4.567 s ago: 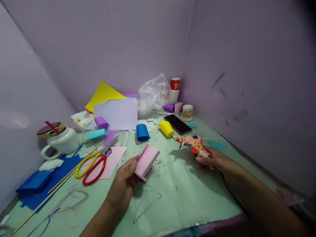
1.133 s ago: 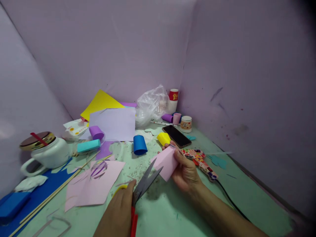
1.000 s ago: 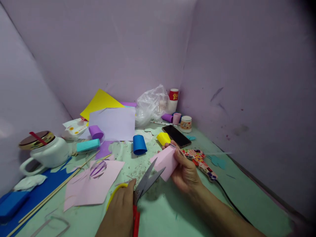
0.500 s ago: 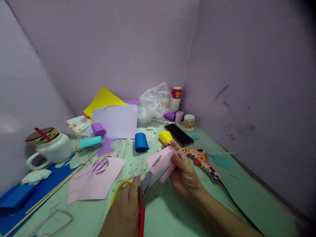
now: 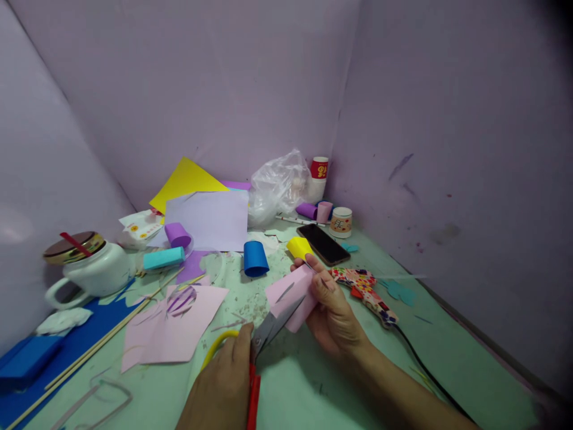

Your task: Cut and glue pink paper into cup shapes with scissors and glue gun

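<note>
My left hand (image 5: 224, 376) is closed round the handles of a pair of scissors (image 5: 264, 334), one handle yellow and the other red. Their grey blades reach up and right to a folded piece of pink paper (image 5: 286, 289), overlapping its lower left part. Between its thumb and fingers, my right hand (image 5: 331, 304) pinches that paper at its right end. Dark slanted marks show on the paper; whether they are cuts or blade parts I cannot tell. Just beyond lie a yellow paper tube (image 5: 299, 247) and a blue paper tube (image 5: 255, 259).
Right of my right hand lies a flowered glue gun (image 5: 364, 292) with a black cord. A phone (image 5: 323, 243) and a small cup (image 5: 341, 222) stand behind it. On the left are cut pink paper (image 5: 165, 334), thin sticks (image 5: 102, 340) and a lidded white mug (image 5: 101, 272).
Both hands, the scissors and the pink paper stay almost in place. The whole view has shifted very slightly.
</note>
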`<action>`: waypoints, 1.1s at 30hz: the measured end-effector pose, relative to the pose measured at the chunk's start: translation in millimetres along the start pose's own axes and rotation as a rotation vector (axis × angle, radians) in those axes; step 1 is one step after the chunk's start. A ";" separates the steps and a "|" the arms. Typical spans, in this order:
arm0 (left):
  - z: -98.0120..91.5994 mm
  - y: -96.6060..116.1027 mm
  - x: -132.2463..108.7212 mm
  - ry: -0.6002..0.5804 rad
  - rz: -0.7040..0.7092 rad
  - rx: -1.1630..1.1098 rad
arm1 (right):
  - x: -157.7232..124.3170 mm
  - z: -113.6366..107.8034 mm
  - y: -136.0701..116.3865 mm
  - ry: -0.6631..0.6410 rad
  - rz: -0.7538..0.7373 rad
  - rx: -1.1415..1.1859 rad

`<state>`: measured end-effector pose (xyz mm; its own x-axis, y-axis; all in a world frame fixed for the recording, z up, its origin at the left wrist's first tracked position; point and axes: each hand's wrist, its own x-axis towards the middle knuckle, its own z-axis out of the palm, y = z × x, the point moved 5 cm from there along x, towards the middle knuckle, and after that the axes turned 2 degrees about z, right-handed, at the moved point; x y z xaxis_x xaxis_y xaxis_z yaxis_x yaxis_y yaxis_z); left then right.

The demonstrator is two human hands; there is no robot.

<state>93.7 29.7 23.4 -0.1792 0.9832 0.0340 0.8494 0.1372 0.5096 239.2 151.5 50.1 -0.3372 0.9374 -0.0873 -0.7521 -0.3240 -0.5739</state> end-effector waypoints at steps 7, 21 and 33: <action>-5.7 8.3 -2.7 -0.033 0.018 0.046 | -0.2 -0.7 0.3 0.017 0.002 -0.016; -3.5 5.3 -4.7 -0.031 0.053 0.020 | 2.1 -4.9 0.5 -0.008 -0.036 -0.071; -10.0 7.9 -5.7 -0.022 0.012 0.021 | -6.2 -0.5 11.5 -0.126 0.025 -0.128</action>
<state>96.5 24.0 35.8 -0.1583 0.9872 0.0204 0.8618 0.1281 0.4908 233.0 142.0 43.6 -0.4292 0.9032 -0.0053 -0.6672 -0.3210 -0.6722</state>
